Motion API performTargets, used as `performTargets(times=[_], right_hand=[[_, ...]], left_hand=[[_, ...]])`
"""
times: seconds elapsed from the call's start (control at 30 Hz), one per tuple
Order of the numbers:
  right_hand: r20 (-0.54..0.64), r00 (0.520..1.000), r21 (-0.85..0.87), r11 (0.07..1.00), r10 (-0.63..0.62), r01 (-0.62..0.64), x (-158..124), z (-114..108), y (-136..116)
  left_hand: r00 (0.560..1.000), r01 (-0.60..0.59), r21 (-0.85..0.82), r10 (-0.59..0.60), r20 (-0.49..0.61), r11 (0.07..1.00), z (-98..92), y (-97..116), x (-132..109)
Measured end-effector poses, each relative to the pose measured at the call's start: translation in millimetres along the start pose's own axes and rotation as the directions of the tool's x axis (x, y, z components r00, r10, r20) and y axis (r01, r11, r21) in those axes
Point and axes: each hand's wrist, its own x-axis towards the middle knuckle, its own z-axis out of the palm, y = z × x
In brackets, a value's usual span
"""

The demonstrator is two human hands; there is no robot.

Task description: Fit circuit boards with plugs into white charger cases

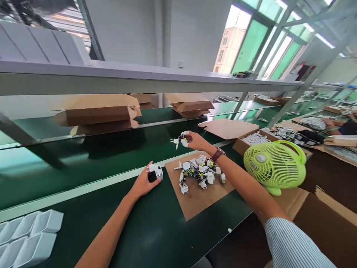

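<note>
Gripping white casing (159,171) in left hand (142,183), plug piece (175,142) in right hand (196,141); done tally's unclear, loose pile (203,168) seemingly remains near that hand.

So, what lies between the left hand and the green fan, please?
The head view shows a brown sheet bearing a pile of plug parts, then the right forearm.

Plug pile (202,169): on the cardboard sheet (191,206), near the bench's (156,230) front edge.
Trays (46,248): on the bench, well left of the sheet.
Fan (275,163): right of the sheet.
</note>
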Motion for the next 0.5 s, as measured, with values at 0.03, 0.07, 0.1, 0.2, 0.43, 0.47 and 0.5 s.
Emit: performTargets(times=[0.03, 0.07, 0.1, 0.2, 0.43, 0.47, 0.5], right_hand=[[0.068, 0.996, 0.030, 0.998, -0.052, 0.050, -12, 1, -8], [0.189, 0.972, 0.066, 0.990, -0.139, 0.128, -26, 5, -16], [0.314, 0.920, 0.094, 0.972, -0.236, 0.217, -43, 12, -24], [0.549, 0.694, 0.158, 0.873, -0.465, 0.461, -88, 54, -46], [0.437, 0.738, 0.000, 0.821, -0.514, 0.571, -107, 125, -47], [0.405, 0.767, -0.025, 0.833, -0.498, 0.553, -106, 126, -45], [0.390, 0.779, -0.034, 0.838, -0.491, 0.544, -106, 126, -43]], left_hand=[[1.000, 0.005, -0.005, -0.005, 0.001, 1.000, 0.8, 0, 0], [1.000, 0.004, -0.008, -0.004, -0.003, 1.000, 1.5, 1, -1], [1.000, -0.003, -0.014, 0.003, -0.007, 1.000, 2.3, 2, -1], [0.999, -0.031, -0.030, 0.030, -0.032, 0.999, 2.8, 12, -6], [0.988, 0.066, -0.048, -0.072, -0.137, 0.997, -50.3, 32, -85], [0.982, 0.090, -0.046, -0.096, -0.161, 0.995, -68.2, 36, -105], [0.972, 0.121, -0.037, -0.126, -0.197, 0.992, -88.0, 39, -127]])
